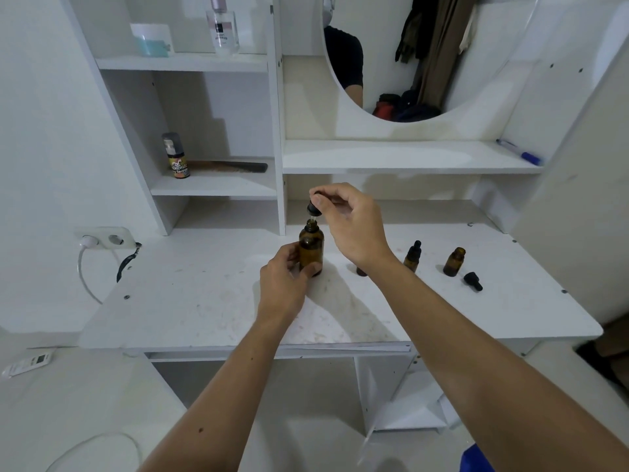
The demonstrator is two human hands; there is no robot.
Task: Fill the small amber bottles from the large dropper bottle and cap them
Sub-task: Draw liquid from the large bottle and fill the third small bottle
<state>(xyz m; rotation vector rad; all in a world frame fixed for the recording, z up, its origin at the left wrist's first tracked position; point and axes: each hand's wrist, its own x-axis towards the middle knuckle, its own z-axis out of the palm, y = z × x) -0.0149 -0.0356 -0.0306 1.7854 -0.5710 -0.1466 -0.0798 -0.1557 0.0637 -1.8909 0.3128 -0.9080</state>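
Observation:
The large amber dropper bottle (311,248) stands upright on the white desk (204,301), and my left hand (286,277) grips its lower body. My right hand (350,223) pinches the black dropper cap (313,205) just above the bottle's mouth, with the glass pipette still in the neck. To the right stand small amber bottles: one mostly hidden behind my right wrist (361,270), one capped with a black dropper (412,256), and one uncapped (454,262). A loose black dropper cap (473,281) lies beside the uncapped bottle.
White shelves rise behind the desk with a spray can (176,155), a comb (231,166), a perfume bottle (223,27) and a blue marker (519,152). A round mirror (425,56) hangs above. A wall socket with a plugged cable (102,238) sits at the desk's left.

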